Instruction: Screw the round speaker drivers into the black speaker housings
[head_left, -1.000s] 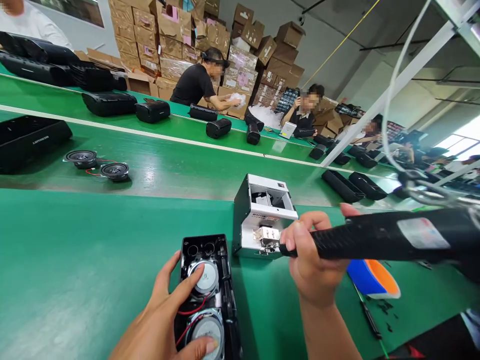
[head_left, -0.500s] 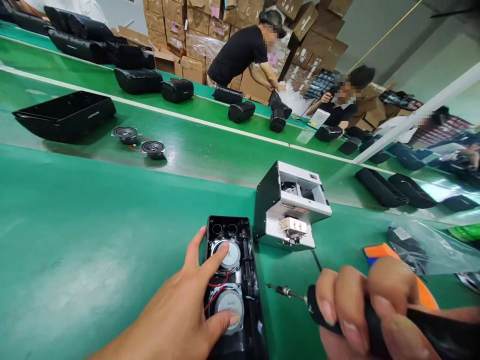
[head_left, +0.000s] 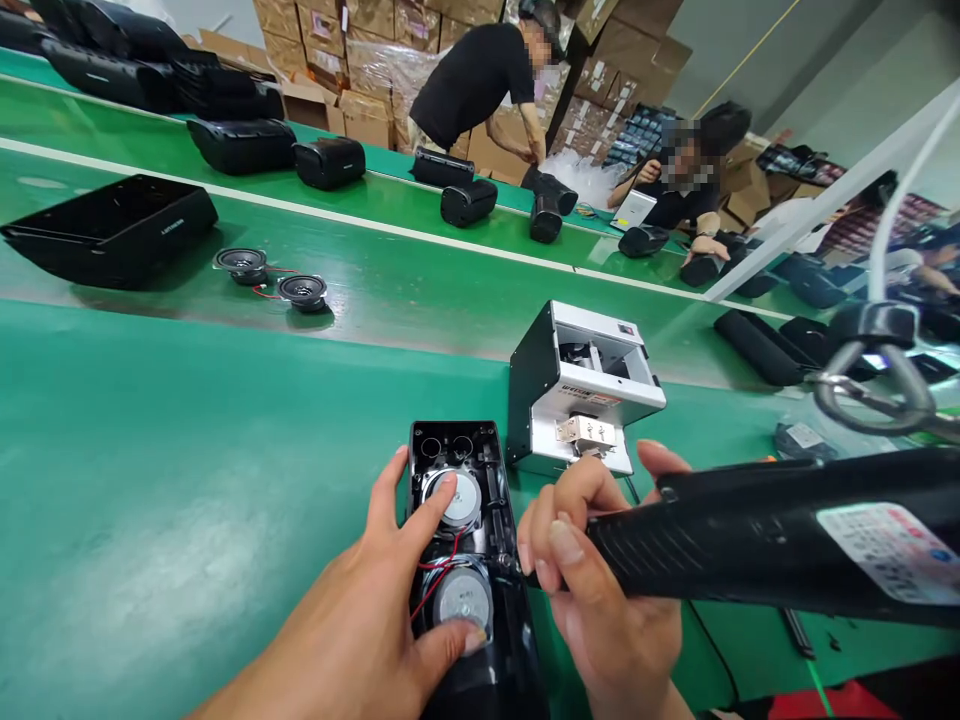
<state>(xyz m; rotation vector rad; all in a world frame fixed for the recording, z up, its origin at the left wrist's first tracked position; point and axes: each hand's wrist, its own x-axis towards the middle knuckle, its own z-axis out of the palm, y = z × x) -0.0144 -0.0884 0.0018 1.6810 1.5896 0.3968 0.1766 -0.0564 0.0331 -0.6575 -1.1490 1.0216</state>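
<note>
black electric screwdriver (head_left: 750, 545) is wrapped in the right hand (head_left: 600, 590), fingers curled tight round its barrel, tip at the right edge of the open speaker housing (head_left: 469, 560). left hand (head_left: 360, 630) lies spread on that housing, forefinger on the upper driver (head_left: 455, 497), thumb on the lower driver (head_left: 463, 600). housing rests near the front edge of the green worktop (head_left: 187, 480), with bare surface to its left. screw feeder box (head_left: 581, 395) stands just beyond it, on the right. belt behind carries two loose speakers (head_left: 274, 280).
</note>
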